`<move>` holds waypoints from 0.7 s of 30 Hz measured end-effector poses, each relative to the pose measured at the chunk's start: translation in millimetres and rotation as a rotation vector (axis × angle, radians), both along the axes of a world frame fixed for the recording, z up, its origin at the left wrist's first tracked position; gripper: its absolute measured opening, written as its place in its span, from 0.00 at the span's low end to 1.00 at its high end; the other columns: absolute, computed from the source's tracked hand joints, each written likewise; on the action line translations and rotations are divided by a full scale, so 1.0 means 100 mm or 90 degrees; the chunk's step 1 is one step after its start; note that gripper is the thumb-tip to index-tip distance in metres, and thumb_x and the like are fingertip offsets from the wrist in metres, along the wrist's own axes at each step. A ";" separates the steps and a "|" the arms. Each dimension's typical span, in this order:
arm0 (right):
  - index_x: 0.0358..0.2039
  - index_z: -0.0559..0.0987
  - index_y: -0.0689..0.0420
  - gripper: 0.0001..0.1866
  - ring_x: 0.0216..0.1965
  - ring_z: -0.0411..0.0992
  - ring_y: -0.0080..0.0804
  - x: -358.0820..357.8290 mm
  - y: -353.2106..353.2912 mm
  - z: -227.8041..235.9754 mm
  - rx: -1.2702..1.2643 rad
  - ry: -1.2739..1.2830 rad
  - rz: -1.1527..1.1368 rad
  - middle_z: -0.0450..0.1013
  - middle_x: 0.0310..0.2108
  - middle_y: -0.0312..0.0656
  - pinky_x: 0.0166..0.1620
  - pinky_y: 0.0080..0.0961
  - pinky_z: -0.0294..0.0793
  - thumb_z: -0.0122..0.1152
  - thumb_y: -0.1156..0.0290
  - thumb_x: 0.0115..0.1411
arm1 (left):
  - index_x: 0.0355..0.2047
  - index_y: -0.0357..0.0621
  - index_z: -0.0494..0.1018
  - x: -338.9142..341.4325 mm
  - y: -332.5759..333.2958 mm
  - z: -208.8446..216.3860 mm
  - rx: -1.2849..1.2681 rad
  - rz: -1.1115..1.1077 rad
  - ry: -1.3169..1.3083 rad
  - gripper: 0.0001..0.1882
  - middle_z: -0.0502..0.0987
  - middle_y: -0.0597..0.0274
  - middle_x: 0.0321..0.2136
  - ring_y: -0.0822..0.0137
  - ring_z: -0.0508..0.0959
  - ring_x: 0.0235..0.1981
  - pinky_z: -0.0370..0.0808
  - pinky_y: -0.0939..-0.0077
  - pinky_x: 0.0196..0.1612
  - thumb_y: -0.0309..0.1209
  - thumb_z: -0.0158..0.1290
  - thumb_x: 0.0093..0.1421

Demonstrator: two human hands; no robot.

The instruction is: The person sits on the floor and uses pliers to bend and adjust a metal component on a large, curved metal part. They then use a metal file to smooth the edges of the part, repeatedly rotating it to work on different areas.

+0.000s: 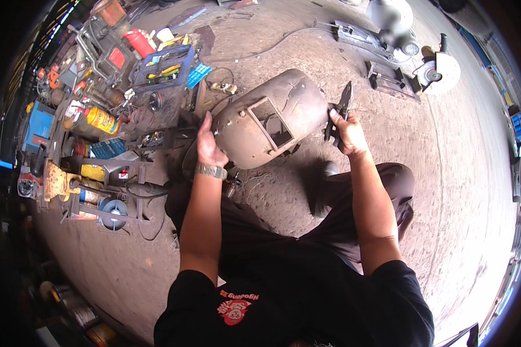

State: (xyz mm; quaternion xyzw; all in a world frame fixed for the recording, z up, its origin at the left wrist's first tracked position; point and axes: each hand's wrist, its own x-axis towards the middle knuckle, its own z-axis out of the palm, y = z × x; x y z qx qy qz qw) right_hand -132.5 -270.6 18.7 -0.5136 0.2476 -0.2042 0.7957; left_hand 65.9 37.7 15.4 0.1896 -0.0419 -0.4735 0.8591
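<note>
A worn, grey-brown welding mask (300, 95) is held up in front of me, tilted, with its rectangular window frame facing up. Cracks or scratches run across its shell to the right of the window, and the floor shows through the opening. My left hand (209, 143), a watch on its wrist, grips the mask's left end; the thumb lies along the edge and the fingers are hidden behind it. At the other end, my right hand (351, 134) is closed round dark-handled pliers (345, 101), jaws pointing up and away. Whether this hand also touches the mask I cannot tell.
Cut-off saws (437, 72) stand at the far right. A blue tool tray (167, 65), a red bottle (138, 41), a yellow can (102, 120) and a metal rack (121, 217) crowd the left. A cable (272, 49) crosses the concrete floor.
</note>
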 end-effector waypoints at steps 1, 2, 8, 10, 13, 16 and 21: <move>0.43 0.78 0.58 0.10 0.29 0.75 0.26 0.00 0.02 0.02 0.015 0.004 0.017 0.76 0.33 0.35 0.31 0.28 0.79 0.66 0.69 0.64 | 0.63 0.40 0.66 0.10 -0.01 0.08 0.108 0.027 -0.016 0.34 0.75 0.49 0.58 0.51 0.77 0.57 0.70 0.49 0.62 0.56 0.40 0.71; 0.43 0.77 0.58 0.10 0.29 0.76 0.28 -0.01 0.05 0.02 0.030 0.009 0.034 0.76 0.33 0.36 0.32 0.31 0.81 0.66 0.70 0.64 | 0.63 0.41 0.67 0.20 -0.03 0.17 0.216 0.054 -0.031 0.35 0.75 0.50 0.58 0.51 0.77 0.57 0.70 0.49 0.62 0.57 0.40 0.71; 0.43 0.75 0.59 0.08 0.31 0.81 0.39 0.06 0.25 -0.04 0.108 -0.146 0.021 0.77 0.33 0.41 0.33 0.35 0.84 0.63 0.77 0.64 | 0.70 0.44 0.57 0.63 0.05 0.44 0.423 0.033 -0.101 0.46 0.65 0.50 0.66 0.56 0.66 0.67 0.57 0.49 0.69 0.68 0.40 0.65; 0.43 0.75 0.58 0.08 0.31 0.81 0.40 0.05 0.25 -0.02 0.086 -0.154 0.027 0.78 0.33 0.41 0.33 0.34 0.84 0.62 0.77 0.64 | 0.71 0.42 0.54 0.65 0.06 0.20 0.469 0.136 -0.176 0.48 0.62 0.51 0.68 0.56 0.63 0.68 0.54 0.51 0.70 0.68 0.41 0.65; 0.42 0.75 0.58 0.07 0.32 0.81 0.41 0.02 0.25 -0.02 0.077 -0.155 -0.006 0.78 0.33 0.42 0.34 0.35 0.83 0.61 0.78 0.65 | 0.70 0.33 0.54 0.35 0.14 -0.09 0.486 0.279 -0.239 0.49 0.56 0.50 0.71 0.56 0.60 0.70 0.53 0.53 0.71 0.65 0.44 0.66; 0.42 0.75 0.58 0.06 0.34 0.81 0.40 -0.01 0.31 -0.03 0.098 -0.168 -0.006 0.78 0.34 0.41 0.36 0.35 0.83 0.61 0.78 0.65 | 0.70 0.34 0.54 -0.13 0.09 -0.02 0.387 0.274 -0.174 0.47 0.59 0.50 0.69 0.58 0.62 0.68 0.56 0.56 0.69 0.62 0.46 0.67; 0.44 0.77 0.58 0.07 0.38 0.80 0.36 -0.01 0.41 -0.04 0.086 -0.169 0.093 0.78 0.36 0.40 0.43 0.38 0.83 0.61 0.77 0.65 | 0.67 0.32 0.60 0.10 -0.05 0.03 0.493 0.502 -0.210 0.41 0.66 0.52 0.66 0.61 0.66 0.65 0.60 0.62 0.67 0.56 0.50 0.68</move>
